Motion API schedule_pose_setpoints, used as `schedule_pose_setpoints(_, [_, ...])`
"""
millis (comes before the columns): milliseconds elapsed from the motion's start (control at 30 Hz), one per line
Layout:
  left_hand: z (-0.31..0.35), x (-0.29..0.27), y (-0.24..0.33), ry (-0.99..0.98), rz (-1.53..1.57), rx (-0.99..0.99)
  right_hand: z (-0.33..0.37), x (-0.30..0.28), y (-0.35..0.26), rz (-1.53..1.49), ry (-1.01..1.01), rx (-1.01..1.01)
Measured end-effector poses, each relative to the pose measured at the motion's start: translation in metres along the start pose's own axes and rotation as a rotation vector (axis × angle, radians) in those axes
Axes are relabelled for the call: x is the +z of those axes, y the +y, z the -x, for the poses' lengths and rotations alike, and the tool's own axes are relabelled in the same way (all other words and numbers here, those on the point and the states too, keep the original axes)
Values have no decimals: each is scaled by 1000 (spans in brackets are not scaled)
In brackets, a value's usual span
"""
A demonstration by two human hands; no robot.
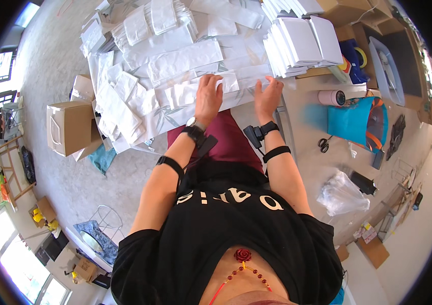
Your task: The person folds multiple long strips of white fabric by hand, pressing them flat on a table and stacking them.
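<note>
White, partly see-through plastic bags (185,60) lie in overlapping layers across the table. My left hand (208,99) rests over a flat white bag (180,95) near the table's front edge, its fingers bent and its thumb held apart. The bag's surface shows on both sides of that hand. To its right, my right hand (269,100) is at the front edge with thumb and fingers spread and nothing visible between them. A stack of folded white sheets or packets (302,43) stands beyond my right hand. Straps and dark devices sit on both wrists.
More white bags (122,109) spread over the table's left side. Cardboard boxes (68,127) stand on the floor at left. At right are a pink cylinder (331,97), a blue bag (353,122), scissors (323,146), a clear plastic bag (343,193) and an open carton (411,66).
</note>
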State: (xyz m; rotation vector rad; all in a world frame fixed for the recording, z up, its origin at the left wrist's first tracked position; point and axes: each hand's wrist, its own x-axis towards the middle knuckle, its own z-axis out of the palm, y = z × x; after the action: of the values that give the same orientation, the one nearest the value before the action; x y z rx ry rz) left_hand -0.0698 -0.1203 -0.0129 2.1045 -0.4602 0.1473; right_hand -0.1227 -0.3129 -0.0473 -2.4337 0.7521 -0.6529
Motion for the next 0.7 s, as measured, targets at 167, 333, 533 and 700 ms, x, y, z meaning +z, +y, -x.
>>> schedule_pose_setpoints(167, [-13, 32, -6, -81, -74, -3, -6, 2, 17, 105, 45, 109])
schedule_pose_setpoints(333, [-13, 37, -5, -118, -102, -42, -9, 4, 11, 114, 26, 292])
schedule_pose_setpoints(533, [-12, 36, -2, -141, -130, -56, -7, 6, 7, 163, 84, 327])
schedule_pose_setpoints(700, [-14, 37, -2, -138, -145, -60, -13, 6, 4, 196, -30, 334])
